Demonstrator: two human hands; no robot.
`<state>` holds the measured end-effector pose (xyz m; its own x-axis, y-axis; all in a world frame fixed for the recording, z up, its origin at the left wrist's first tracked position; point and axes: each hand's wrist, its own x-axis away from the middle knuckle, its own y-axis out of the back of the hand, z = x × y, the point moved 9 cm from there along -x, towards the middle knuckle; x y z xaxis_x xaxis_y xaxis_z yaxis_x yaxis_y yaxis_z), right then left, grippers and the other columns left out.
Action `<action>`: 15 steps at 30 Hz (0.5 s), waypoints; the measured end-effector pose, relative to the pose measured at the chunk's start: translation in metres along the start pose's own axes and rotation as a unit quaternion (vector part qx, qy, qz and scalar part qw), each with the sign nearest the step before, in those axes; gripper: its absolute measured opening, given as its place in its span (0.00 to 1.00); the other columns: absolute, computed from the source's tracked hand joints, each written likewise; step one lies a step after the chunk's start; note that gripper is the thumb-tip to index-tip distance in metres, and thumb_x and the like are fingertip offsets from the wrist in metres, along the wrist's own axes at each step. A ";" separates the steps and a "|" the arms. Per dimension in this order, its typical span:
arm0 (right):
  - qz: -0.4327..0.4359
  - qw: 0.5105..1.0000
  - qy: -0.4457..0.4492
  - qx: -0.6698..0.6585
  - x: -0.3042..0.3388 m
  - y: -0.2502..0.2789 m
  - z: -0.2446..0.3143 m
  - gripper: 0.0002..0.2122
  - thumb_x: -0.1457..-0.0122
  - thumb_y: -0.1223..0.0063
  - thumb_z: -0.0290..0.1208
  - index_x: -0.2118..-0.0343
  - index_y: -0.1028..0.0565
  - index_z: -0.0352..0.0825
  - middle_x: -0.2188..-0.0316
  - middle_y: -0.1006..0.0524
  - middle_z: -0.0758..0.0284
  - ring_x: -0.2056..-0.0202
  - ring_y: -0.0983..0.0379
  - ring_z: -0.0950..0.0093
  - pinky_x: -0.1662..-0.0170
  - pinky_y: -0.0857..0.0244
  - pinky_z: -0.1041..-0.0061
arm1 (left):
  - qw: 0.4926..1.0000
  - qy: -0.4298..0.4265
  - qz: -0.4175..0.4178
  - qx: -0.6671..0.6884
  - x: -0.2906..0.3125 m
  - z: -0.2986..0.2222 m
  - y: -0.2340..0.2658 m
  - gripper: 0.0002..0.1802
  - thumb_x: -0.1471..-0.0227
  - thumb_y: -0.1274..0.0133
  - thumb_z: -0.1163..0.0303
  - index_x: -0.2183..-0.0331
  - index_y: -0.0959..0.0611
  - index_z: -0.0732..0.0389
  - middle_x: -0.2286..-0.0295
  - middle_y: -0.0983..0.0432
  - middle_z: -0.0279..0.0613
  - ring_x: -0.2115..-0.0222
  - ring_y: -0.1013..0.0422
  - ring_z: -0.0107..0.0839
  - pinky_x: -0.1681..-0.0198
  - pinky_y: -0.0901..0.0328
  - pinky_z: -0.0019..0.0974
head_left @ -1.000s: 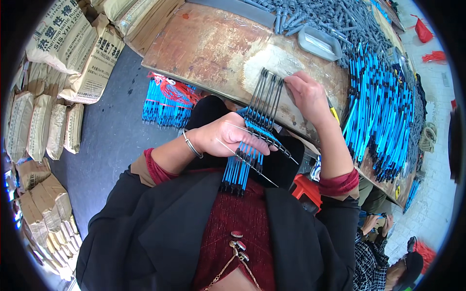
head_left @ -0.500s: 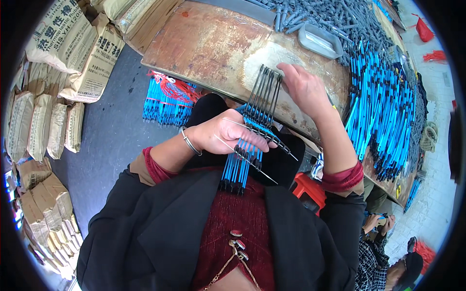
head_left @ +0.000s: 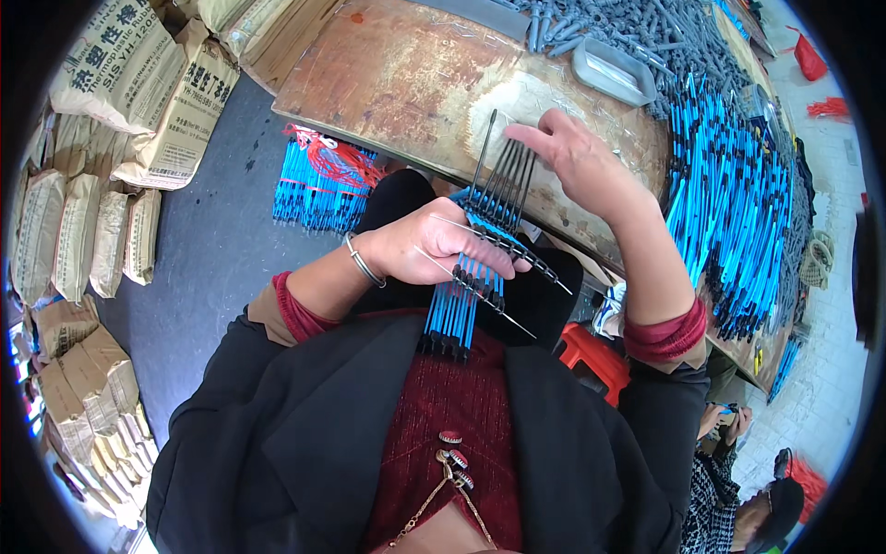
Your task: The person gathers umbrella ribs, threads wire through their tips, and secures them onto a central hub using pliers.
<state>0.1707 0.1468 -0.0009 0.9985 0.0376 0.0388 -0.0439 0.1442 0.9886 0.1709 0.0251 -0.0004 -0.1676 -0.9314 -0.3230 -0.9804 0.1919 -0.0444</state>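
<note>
My left hand (head_left: 461, 254) is closed round a bundle of thin blue and black plastic rods (head_left: 452, 314), held in front of my chest. Two thin metal wires (head_left: 517, 325) run crosswise through black fittings on the rods, one on each side of the fist. Beyond the hand, slim black rod ends (head_left: 510, 180) fan toward the table; one at the left stands apart and reaches farther than the others. My right hand (head_left: 581, 157) is at the tips of these ends, thumb and forefinger apart, with nothing visibly gripped. Its other fingers are partly hidden.
A worn wooden table (head_left: 397, 83) lies ahead, bearing a grey tray (head_left: 614, 74), grey plastic parts (head_left: 646, 32) and a heap of blue rods (head_left: 729, 203). Tied blue rods (head_left: 318, 198) lie below its left edge. Sacks (head_left: 120, 74) are stacked left; another person (head_left: 729, 480) sits lower right.
My right hand has drawn slightly toward me, its fingers bending differently. The black rod ends, roughly level before, now have one sticking out at the left. My left hand keeps its hold.
</note>
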 end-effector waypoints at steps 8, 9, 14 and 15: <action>0.012 0.998 -0.067 -0.015 0.008 0.002 -0.009 0.15 0.52 0.59 0.16 0.60 0.31 0.37 0.66 0.32 0.59 0.61 0.32 0.59 0.59 0.37 0.67 | 0.996 -0.029 0.032 -0.073 -0.001 -0.003 -0.005 0.13 0.56 0.49 0.78 0.64 0.20 0.61 0.63 0.24 0.43 0.61 0.28 0.39 0.57 0.35 0.36; 0.012 0.998 -0.061 -0.015 0.008 0.003 -0.008 0.14 0.52 0.59 0.17 0.61 0.31 0.37 0.67 0.31 0.58 0.62 0.32 0.58 0.59 0.37 0.67 | 0.997 -0.028 0.034 -0.068 -0.002 -0.003 -0.004 0.13 0.57 0.48 0.78 0.64 0.20 0.61 0.63 0.24 0.43 0.61 0.28 0.39 0.57 0.34 0.36; 0.001 0.999 -0.034 -0.005 0.004 0.004 -0.005 0.13 0.52 0.59 0.18 0.62 0.31 0.37 0.68 0.31 0.59 0.63 0.32 0.58 0.60 0.36 0.67 | 0.999 -0.026 -0.012 0.034 0.000 0.005 -0.001 0.13 0.57 0.47 0.77 0.64 0.20 0.61 0.63 0.24 0.43 0.61 0.27 0.38 0.57 0.34 0.35; -0.003 1.000 -0.026 0.001 0.003 0.005 -0.004 0.13 0.52 0.60 0.18 0.62 0.31 0.37 0.68 0.31 0.59 0.63 0.32 0.59 0.60 0.36 0.67 | 0.999 -0.025 -0.012 0.034 0.000 0.005 0.000 0.13 0.57 0.47 0.77 0.64 0.20 0.61 0.63 0.24 0.43 0.61 0.27 0.38 0.57 0.34 0.35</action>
<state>0.1730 0.1513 0.0033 0.9991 -0.0141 0.0398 -0.0374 0.1428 0.9890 0.1714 0.0264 -0.0057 -0.1379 -0.9195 -0.3682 -0.9744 0.1925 -0.1158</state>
